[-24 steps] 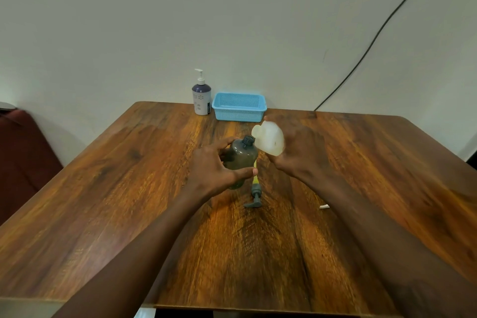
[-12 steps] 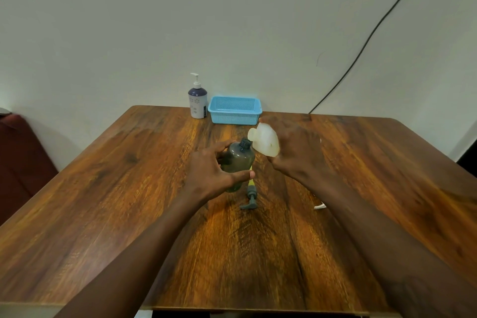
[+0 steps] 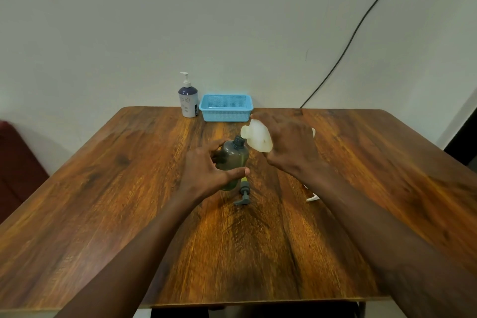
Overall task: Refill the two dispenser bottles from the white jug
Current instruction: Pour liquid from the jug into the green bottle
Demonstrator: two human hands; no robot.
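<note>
My left hand (image 3: 206, 170) grips a dark grey translucent dispenser bottle (image 3: 233, 156) standing upright on the wooden table (image 3: 129, 175), its neck uncapped. My right hand (image 3: 289, 147) holds the white jug (image 3: 258, 137), tilted left with its spout just above and right of the bottle's mouth. The bottle's grey pump head (image 3: 244, 192), with a yellow-green tube, lies on the table right in front of the bottle. A second dispenser bottle (image 3: 188, 98), white with a purple top and its pump on, stands at the far edge.
A light blue mesh basket (image 3: 226, 107) sits at the far edge beside the purple-topped bottle. A small white cap or piece (image 3: 312, 198) lies under my right forearm. A black cable (image 3: 348, 44) runs down the wall. A dark red seat (image 3: 15, 162) is at left.
The jug has stayed tilted by the bottle's mouth, shifting only slightly. My view has drifted a little; both hands keep their grips.
</note>
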